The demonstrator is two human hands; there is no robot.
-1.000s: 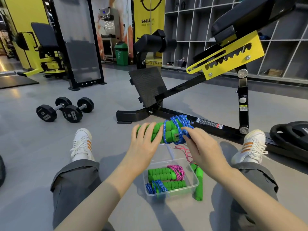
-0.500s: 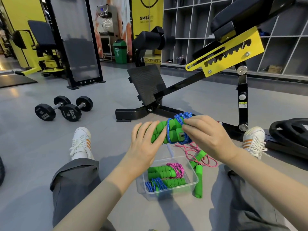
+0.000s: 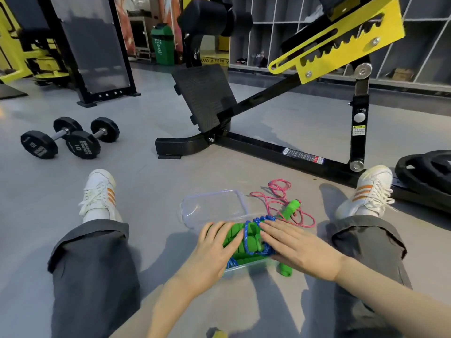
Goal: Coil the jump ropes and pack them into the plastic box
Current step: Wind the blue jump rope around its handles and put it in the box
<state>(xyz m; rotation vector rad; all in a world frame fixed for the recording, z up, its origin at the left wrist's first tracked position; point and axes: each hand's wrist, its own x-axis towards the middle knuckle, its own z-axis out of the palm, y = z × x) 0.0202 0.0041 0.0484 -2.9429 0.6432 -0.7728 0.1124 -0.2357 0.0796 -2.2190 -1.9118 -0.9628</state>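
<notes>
Packing step in hand: both hands press a coiled jump rope down into the plastic box [image 3: 246, 269], which sits on the floor between the person's legs. The blue-cord rope bundle [image 3: 249, 240] has green foam handles with its cord wrapped around them; it lies on top of other green handles already in the box. The left hand [image 3: 217, 250] rests flat, fingers extended, on the bundle's left end. The right hand [image 3: 292, 245] rests flat on the right end, fingers extended over the cord. Neither hand closes around anything; both are open and bearing down.

The clear lid [image 3: 212, 208] lies on the floor just beyond the box. The pink-cord rope [image 3: 280, 201] remains uncoiled on the floor to the right, one green handle at its middle and another beside the box corner.

Judged next move: release the seated bundle, then gather the pink cord and wind it around its paired handles. The box looks nearly full, so a tight coil is advisable.
</notes>
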